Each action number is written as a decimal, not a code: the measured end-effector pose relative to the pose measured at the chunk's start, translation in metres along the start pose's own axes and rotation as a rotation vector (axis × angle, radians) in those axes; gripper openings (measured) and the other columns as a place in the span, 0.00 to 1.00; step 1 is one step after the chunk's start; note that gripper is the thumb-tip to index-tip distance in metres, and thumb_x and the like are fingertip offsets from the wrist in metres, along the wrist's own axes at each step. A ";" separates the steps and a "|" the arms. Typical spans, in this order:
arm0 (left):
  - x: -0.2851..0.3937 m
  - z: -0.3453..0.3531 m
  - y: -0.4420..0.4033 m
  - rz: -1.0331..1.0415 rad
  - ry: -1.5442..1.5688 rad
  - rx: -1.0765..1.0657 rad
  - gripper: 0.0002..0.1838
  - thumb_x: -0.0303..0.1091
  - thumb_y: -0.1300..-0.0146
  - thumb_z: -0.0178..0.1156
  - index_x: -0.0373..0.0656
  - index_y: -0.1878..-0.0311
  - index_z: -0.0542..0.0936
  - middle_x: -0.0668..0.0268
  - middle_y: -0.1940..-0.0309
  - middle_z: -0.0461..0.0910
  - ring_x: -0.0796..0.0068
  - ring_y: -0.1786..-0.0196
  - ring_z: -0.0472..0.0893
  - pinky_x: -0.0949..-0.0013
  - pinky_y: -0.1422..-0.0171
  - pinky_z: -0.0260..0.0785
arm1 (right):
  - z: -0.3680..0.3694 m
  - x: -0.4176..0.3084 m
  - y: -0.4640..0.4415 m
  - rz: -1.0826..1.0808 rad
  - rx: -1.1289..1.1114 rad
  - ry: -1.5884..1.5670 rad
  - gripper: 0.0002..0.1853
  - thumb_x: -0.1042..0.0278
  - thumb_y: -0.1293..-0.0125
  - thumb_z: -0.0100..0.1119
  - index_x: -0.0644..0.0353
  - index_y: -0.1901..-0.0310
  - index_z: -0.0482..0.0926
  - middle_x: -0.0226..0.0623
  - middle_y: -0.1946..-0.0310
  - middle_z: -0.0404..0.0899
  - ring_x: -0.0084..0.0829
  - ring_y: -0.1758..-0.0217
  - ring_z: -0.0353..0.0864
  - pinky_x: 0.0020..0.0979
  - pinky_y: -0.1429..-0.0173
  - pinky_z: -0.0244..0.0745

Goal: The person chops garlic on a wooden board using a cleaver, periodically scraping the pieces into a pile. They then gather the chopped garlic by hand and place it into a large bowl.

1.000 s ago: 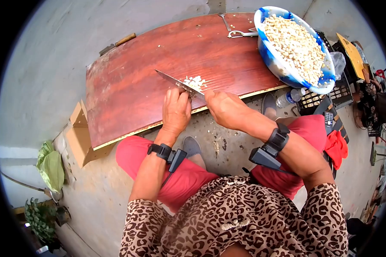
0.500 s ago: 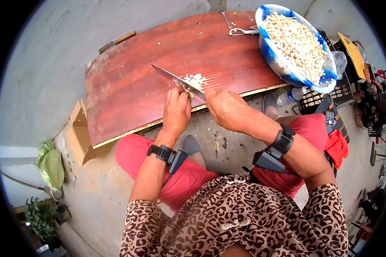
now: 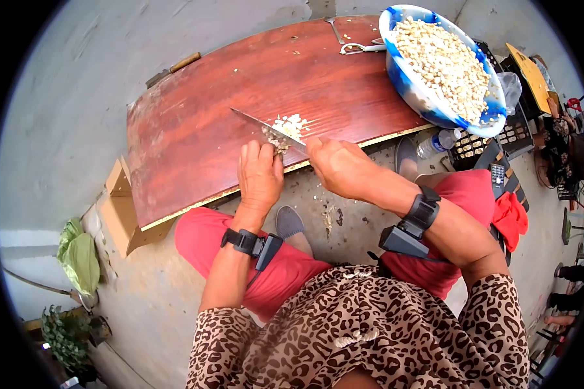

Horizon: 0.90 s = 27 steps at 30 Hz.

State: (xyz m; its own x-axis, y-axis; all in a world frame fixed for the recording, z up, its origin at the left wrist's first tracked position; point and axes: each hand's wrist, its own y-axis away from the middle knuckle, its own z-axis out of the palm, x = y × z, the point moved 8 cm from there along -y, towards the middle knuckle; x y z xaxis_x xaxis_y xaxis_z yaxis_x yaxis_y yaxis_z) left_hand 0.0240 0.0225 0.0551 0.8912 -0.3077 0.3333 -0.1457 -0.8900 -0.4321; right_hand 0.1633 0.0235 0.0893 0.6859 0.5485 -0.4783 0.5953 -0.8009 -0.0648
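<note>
My right hand [image 3: 336, 165] is wrapped round the handle end of a large knife [image 3: 256, 122], whose blade slants up and left over the reddish tabletop [image 3: 194, 142]. Small white chopped pieces [image 3: 291, 125] lie just beyond the blade. A darker clump of pieces [image 3: 276, 144] is on the near side, close to the table's front edge. My left hand [image 3: 260, 172] rests at that edge, left of the clump, with its fingers bent and bunched; whether anything is under the fingertips is hidden.
A blue and white basin [image 3: 405, 81] of chopped pieces stands at the table's right end. Beside it lie a peeler [image 3: 363, 48] and a fork [image 3: 335, 29]. A wooden-handled tool [image 3: 185, 62] is at the back edge. A bottle [image 3: 439, 143] and cardboard box [image 3: 119, 211] are below.
My left hand has drawn back slightly left and down from the blade, exposing more of the darker clump. The knife is still in my right hand, its blade slightly shifted.
</note>
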 end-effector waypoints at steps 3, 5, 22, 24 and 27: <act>-0.001 0.001 0.001 0.025 0.042 0.022 0.07 0.23 0.45 0.63 0.37 0.62 0.78 0.54 0.62 0.74 0.50 0.57 0.73 0.53 0.53 0.68 | 0.001 -0.005 0.003 -0.018 0.022 -0.027 0.06 0.77 0.37 0.52 0.69 0.62 0.69 0.59 0.75 0.79 0.60 0.69 0.81 0.52 0.67 0.74; -0.001 0.002 0.000 0.032 0.048 0.025 0.07 0.23 0.45 0.63 0.38 0.62 0.78 0.54 0.63 0.74 0.50 0.57 0.73 0.53 0.53 0.68 | 0.004 -0.005 0.002 -0.029 0.026 -0.035 0.06 0.77 0.37 0.52 0.69 0.62 0.69 0.59 0.74 0.79 0.60 0.68 0.81 0.52 0.66 0.74; -0.002 0.006 -0.004 0.044 0.134 0.104 0.07 0.21 0.46 0.61 0.38 0.63 0.76 0.55 0.61 0.73 0.50 0.57 0.73 0.53 0.54 0.68 | -0.004 -0.009 0.003 -0.013 0.028 0.004 0.10 0.83 0.46 0.54 0.71 0.61 0.71 0.60 0.71 0.80 0.57 0.64 0.83 0.49 0.64 0.77; 0.000 0.002 -0.004 0.053 0.134 0.115 0.07 0.22 0.46 0.61 0.38 0.64 0.76 0.56 0.61 0.73 0.50 0.56 0.73 0.52 0.54 0.68 | 0.002 -0.003 0.001 -0.013 0.006 0.000 0.07 0.79 0.41 0.52 0.70 0.61 0.69 0.59 0.73 0.79 0.59 0.66 0.82 0.50 0.65 0.76; 0.005 -0.010 -0.004 0.053 0.057 0.124 0.07 0.22 0.47 0.62 0.38 0.64 0.76 0.57 0.61 0.74 0.51 0.55 0.73 0.52 0.53 0.68 | 0.000 -0.002 0.002 0.008 -0.035 0.013 0.06 0.78 0.39 0.52 0.70 0.61 0.68 0.60 0.72 0.79 0.59 0.67 0.81 0.51 0.66 0.75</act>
State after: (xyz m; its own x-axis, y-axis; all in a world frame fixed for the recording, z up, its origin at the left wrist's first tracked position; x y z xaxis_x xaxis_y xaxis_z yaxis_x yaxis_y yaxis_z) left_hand 0.0245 0.0208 0.0667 0.8572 -0.3748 0.3531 -0.1343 -0.8246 -0.5495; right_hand 0.1631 0.0214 0.0899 0.6963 0.5451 -0.4669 0.6034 -0.7969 -0.0305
